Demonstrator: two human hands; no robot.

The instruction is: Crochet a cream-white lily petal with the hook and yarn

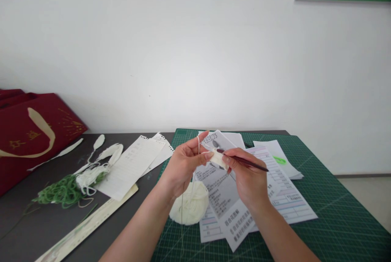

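Observation:
My left hand (191, 160) pinches the left end of a small cream crocheted piece (218, 159), its index finger raised with a strand of yarn looped over it. My right hand (249, 172) grips a dark red crochet hook (247, 161), whose handle points out to the right. The hook's tip is at the top edge of the crocheted piece, and the right fingertips also touch the piece. A ball of cream yarn (190, 207) sits below my left hand, partly behind the wrist, with strands running near it.
Printed sheets (220, 197) lie under my hands on a green cutting mat (324, 197). A bright green clip (279, 160) rests on paper at right. On the left are handwritten paper (131, 164), a ruler (88, 229), green yarn (62, 190), white crocheted pieces (111, 154) and a red bag (45, 131).

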